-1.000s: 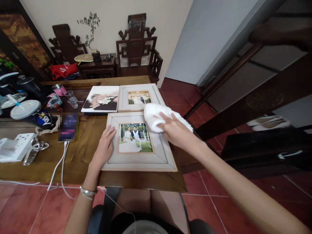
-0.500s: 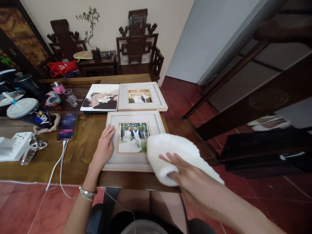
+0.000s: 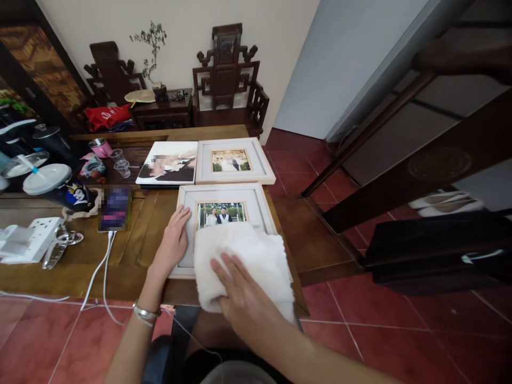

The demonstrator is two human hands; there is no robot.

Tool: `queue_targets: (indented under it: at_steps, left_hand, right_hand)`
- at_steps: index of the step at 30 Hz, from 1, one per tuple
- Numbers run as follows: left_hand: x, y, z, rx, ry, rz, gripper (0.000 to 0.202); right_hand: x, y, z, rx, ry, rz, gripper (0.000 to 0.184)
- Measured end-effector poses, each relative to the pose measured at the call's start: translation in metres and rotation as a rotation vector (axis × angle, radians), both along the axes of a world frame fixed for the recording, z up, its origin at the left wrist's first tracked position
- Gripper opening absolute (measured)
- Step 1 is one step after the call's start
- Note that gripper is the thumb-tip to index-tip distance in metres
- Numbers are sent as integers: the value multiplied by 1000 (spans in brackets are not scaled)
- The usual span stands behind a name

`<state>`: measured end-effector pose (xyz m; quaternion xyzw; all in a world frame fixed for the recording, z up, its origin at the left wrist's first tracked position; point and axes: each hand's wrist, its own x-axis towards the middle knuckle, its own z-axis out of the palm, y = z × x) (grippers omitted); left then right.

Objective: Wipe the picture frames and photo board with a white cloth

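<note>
A pale wooden picture frame [image 3: 187, 194] with a wedding photo [image 3: 221, 212] lies flat near the table's front edge. My left hand [image 3: 173, 240] holds its left side, fingers laid over the border and thumb hidden. Spread over the lower part of the frame is a fluffy white cloth [image 3: 262, 248], which hangs past the frame's near edge. My right hand [image 3: 242, 293] presses on this cloth with fingers stretched across it; part of the thumb is tucked from sight. The cloth covers the bottom of the photo.
Behind lie a second framed photo [image 3: 260, 154] and a photo album [image 3: 176, 149]. To the left are a phone [image 3: 115, 205] with white cables, a lidded cup [image 3: 76, 194], a power strip [image 3: 40, 234] and a clear hair claw [image 3: 60, 245]. Carved chairs [image 3: 226, 69] stand beyond.
My right hand has swept the white cloth leftward from the frame's right side onto its lower middle, covering part of the photo. My left hand keeps its place on the frame.
</note>
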<state>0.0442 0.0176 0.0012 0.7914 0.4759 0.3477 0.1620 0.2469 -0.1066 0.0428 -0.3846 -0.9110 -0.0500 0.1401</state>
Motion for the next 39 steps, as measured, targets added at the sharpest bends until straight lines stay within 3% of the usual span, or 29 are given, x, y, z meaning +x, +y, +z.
queue_targets:
  at_steps: [6, 8, 13, 17, 21, 25, 28, 32, 36, 39]
  left_hand:
    - [2, 0, -2, -4, -31, 2, 46]
    - [5, -2, 0, -14, -32, 19, 44]
    - [10, -9, 12, -84, -96, 91, 47]
    - [8, -13, 16, -53, -167, 84, 55]
    - [5, -12, 12, -18, -190, 50, 64]
    - [4, -10, 9, -13, -218, 52, 68]
    - [5, -12, 10, -28, -236, 39, 71]
    - [7, -16, 16, -97, -360, 21, 79]
    - [5, -16, 17, -238, -488, -33, 79]
    - [6, -15, 14, -220, -364, -7, 73]
  right_hand:
    - [55, -11, 1, -2, -62, -127, 6]
    - [48, -11, 3, -20, -72, -117, 6]
    - [-3, 1, 3, -93, -38, -1, 11]
    - [-19, 47, 13, -236, -70, 46, 22]
    - [-32, 120, 29, -88, -52, -138, 35]
    - [-59, 163, 32, -147, -156, -149, 33]
    - [-68, 151, 25, -119, -140, -115, 34]
    - [-61, 103, 22, -69, -131, 1, 31]
    - [-51, 62, 31, -183, -150, 99, 26]
    - [-40, 42, 34, -280, -139, 179, 22]
